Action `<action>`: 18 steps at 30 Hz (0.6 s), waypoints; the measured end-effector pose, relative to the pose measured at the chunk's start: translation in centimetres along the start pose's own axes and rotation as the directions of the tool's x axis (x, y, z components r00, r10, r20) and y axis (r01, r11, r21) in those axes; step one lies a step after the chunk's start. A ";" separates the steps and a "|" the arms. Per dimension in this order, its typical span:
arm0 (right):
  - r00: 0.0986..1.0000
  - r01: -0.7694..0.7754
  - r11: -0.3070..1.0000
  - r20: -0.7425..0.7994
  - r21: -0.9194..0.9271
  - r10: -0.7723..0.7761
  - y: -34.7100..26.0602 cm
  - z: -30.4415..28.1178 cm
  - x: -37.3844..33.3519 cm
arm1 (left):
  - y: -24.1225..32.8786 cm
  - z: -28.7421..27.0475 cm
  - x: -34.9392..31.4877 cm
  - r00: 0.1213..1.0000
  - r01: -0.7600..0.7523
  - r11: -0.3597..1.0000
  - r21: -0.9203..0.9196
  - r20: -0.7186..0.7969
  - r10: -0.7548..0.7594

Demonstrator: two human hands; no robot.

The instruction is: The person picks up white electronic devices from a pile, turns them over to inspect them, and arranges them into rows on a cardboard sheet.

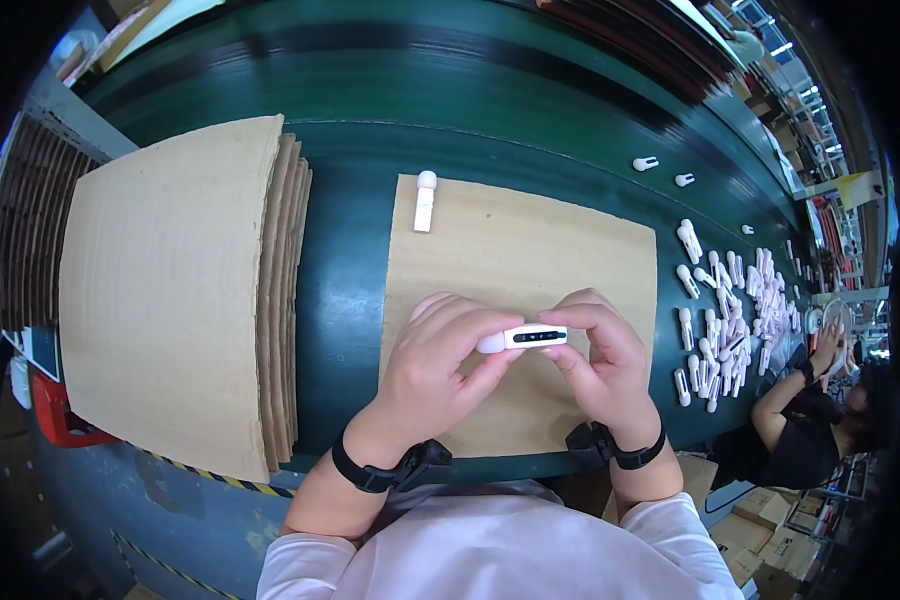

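Between my two hands is a small white round-headed device (495,343) with a black strip of buttons facing up. My left hand (432,355) pinches it near its rounded head, thumb and forefinger on opposite sides. At its other end, my right hand (604,352) grips it between thumb and fingers. It is held nearly level above a flat cardboard sheet (530,225). A second white round-headed device (424,205) lies on the sheet's far left corner, its head pointing away from me.
A tall stack of cardboard sheets (170,300) stands to the left on the green table (340,260). Many similar white devices (730,330) lie heaped at the right, a few scattered farther off. Another person (805,430) is at the far right. Cardboard boxes (765,510) sit below.
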State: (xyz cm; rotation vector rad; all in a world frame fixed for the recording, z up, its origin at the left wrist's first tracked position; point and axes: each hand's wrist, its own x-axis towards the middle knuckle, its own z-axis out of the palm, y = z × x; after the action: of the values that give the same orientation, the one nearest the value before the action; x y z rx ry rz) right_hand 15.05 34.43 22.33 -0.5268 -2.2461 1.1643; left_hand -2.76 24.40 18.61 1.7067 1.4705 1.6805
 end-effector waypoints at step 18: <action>0.983 0.183 0.969 0.055 -0.164 -0.177 -1.3 0.4 2.3 | -0.3 0.8 -0.1 0.994 0.110 0.993 0.047 -0.015 -0.109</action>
State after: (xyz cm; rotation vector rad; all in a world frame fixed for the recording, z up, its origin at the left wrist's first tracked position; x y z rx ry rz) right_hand 12.88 34.77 23.86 -0.3573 -2.3850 0.9067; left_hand -2.17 24.77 18.06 1.6112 1.5914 1.6141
